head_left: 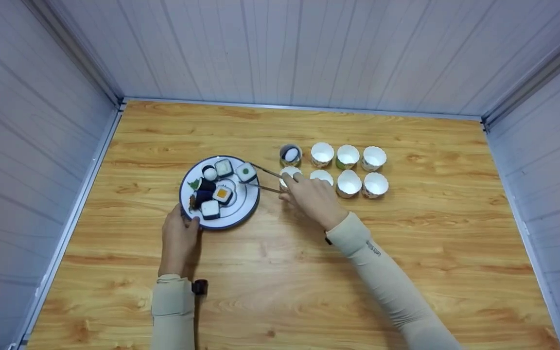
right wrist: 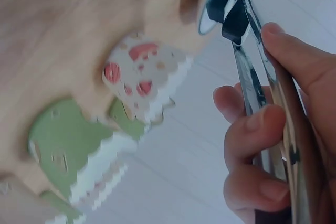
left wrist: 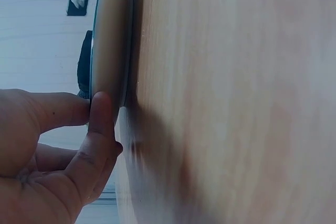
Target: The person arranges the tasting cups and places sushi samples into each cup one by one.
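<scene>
A green-centred roll [head_left: 246, 172] is bracketed by the tips of the tongs [right wrist: 286, 98] at the right rear part of the plate [head_left: 241, 212]; whether it is lifted clear cannot be told. The tongs are gripped by the right hand [head_left: 315, 197], its fingers curled round both arms, which are spread about as far as the roll. The blue-rimmed plate is pinched at its near left edge by the left hand [head_left: 178, 238], its fingers bent and nearly closed on the rim. Also held on the plate are an orange-centred roll [head_left: 222, 194], two white-topped rolls [head_left: 210, 209], and, along the left, three dark rolls [head_left: 205, 184], one topped with green, one with orange-brown and one with white. To the plate's right, eight paper cups [head_left: 348, 183] are set upright in two rows of four. A dark-and-white piece [head_left: 291, 154] is contained in the rear left cup; the front left one is partly covered by the right hand. Plate and cups are carried by the wood-grained desk [head_left: 270, 272], which is enclosed by pale panelled walls [head_left: 280, 48].
</scene>
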The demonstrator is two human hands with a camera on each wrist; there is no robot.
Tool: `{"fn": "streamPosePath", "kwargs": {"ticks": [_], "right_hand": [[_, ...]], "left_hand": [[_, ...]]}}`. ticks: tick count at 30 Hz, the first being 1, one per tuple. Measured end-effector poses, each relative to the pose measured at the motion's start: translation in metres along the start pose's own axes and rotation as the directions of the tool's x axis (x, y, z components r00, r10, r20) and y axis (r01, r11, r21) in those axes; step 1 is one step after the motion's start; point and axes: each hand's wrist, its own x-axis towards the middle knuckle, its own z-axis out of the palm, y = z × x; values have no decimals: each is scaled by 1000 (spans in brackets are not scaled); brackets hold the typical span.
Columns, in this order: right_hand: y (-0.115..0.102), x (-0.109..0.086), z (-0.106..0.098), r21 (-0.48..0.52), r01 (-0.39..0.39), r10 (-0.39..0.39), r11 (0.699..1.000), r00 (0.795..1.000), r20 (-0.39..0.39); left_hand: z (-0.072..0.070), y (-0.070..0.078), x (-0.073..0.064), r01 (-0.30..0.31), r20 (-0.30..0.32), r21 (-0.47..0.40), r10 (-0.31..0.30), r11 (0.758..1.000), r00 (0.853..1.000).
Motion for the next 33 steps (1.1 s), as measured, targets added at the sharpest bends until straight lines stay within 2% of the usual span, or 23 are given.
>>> {"fn": "streamPosePath", "kwargs": {"ticks": [5,10,16,20,33], "right_hand": [[18,-11,-12,10,-18,18,1000,999,-51],[44,-25,-20,29,-89,91,996,993,-73],[74,-41,-25,35,-183,184,983,981,-63],[89,-49,-27,39,-233,235,972,971,-52],[114,-63,-22,25,-341,340,940,940,25]], "left_hand": [[2,1,0,3,-1,-10,-3,1000,1000],[3,1,-1,-2,6,-13,3,1000,1000],[0,0,-2,-34,-8,-2,34,999,999],[0,0,-3,-22,-4,7,22,1000,1000],[0,1,-1,3,3,8,-3,1000,1000]]}}
